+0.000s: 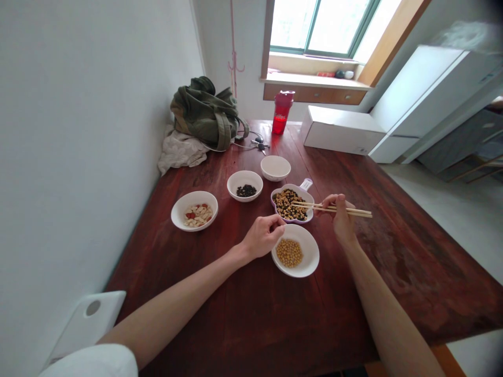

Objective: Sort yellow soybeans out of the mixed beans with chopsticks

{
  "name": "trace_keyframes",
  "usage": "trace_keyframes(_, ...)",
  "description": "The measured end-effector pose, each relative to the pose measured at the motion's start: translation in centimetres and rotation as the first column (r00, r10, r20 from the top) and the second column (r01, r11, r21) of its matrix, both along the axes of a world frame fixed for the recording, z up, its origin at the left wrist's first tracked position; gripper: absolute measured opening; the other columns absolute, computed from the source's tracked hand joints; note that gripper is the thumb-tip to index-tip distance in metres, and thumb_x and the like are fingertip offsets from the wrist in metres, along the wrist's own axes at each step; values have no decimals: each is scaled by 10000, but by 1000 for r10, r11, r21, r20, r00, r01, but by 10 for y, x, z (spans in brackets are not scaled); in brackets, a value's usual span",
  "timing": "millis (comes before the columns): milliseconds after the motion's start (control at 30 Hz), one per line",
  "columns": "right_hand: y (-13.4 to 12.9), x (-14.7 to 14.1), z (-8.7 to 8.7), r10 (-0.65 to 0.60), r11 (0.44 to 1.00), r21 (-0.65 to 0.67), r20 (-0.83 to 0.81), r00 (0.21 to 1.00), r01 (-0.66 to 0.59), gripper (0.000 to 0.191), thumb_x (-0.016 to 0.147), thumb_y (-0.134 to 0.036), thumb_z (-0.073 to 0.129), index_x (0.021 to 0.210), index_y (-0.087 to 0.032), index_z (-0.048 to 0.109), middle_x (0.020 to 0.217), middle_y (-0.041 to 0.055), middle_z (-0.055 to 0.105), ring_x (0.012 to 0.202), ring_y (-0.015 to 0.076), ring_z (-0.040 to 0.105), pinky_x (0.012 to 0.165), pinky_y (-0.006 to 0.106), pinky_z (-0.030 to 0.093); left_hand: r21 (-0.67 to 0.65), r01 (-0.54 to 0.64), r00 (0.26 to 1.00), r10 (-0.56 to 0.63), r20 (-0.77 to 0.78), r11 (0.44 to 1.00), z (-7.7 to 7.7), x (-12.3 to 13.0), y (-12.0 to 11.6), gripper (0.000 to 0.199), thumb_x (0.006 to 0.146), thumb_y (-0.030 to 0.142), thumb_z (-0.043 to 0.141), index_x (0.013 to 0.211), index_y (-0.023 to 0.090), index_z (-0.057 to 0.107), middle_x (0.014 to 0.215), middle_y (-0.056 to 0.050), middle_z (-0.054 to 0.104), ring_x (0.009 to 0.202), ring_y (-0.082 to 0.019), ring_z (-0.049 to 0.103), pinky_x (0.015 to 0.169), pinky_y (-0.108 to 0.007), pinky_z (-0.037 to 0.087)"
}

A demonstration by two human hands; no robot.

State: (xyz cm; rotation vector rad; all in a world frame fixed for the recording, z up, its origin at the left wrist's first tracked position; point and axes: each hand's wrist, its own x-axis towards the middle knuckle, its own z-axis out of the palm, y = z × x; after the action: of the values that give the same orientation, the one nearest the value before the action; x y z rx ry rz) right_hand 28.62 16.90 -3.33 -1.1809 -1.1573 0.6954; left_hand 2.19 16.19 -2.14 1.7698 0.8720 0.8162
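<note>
My right hand [341,217] is closed around a pair of wooden chopsticks [341,210]. Their tips reach into a purple-rimmed, scalloped dish [278,213] of mixed yellow and black beans [288,205]. Whether a bean is between the tips is too small to tell. Just in front of that dish stands a white bowl [310,262] with yellow soybeans [290,253]. My left hand [264,236] has its fingers curled and pinched at this bowl's upper left rim, close to the scalloped dish; the fingertips are partly hidden.
Farther back are a white bowl [232,184] of black beans and a plain white bowl [275,166]. At left, another bowl [175,213] holds pale and red pieces. A green bag [204,112], keys [260,145], red bottle [281,115] and white box [341,131] line the table's back.
</note>
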Motion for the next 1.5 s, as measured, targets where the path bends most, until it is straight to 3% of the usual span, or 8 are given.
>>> trace_keyframes(1500, 0, -4, -1, -14, 1000, 2, 7, 1000, 14, 560, 971, -683, 468, 733, -220, 673, 609, 20, 678, 534, 186, 657, 550, 314, 532, 1, -3, 1000, 3, -6, 1000, -1, 1, 0, 215, 925, 263, 563, 841, 123, 704, 743, -28, 687, 654, -132, 581, 617, -234, 417)
